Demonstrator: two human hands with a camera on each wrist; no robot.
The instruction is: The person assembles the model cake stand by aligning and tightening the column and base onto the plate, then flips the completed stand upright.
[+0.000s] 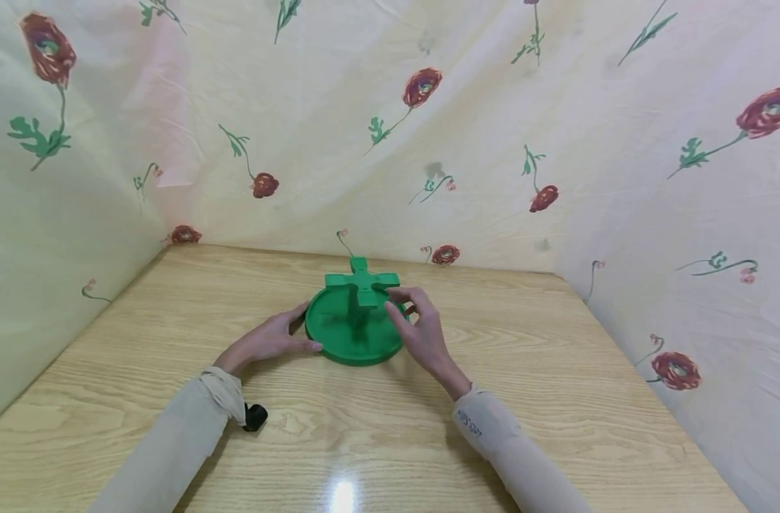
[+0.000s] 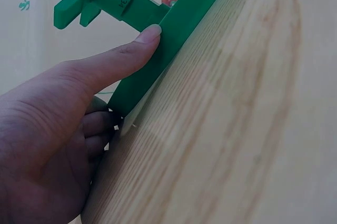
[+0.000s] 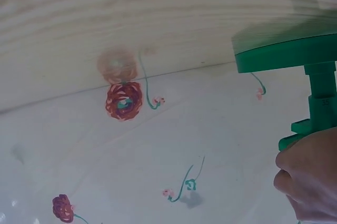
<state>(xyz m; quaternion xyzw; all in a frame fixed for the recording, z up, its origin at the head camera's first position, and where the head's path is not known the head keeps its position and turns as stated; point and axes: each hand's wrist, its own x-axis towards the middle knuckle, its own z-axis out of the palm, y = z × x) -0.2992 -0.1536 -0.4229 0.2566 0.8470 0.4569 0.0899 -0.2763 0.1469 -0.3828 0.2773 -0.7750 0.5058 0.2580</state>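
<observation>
A green cross-shaped handle stands on a stem above a round green base with a raised rim, resting on the wooden table. My left hand holds the base at its left side. Its thumb lies along the rim, while the other fingers bend round farther back. By the right and near arms of the cross is my right hand, its fingers and thumb loosely bent with a gap between them. In the right wrist view, that hand overlaps the handle and hides part of it.
The wood-grain table ends against a pale floral cloth that hangs at the back and sides. A small black object shows by the left sleeve.
</observation>
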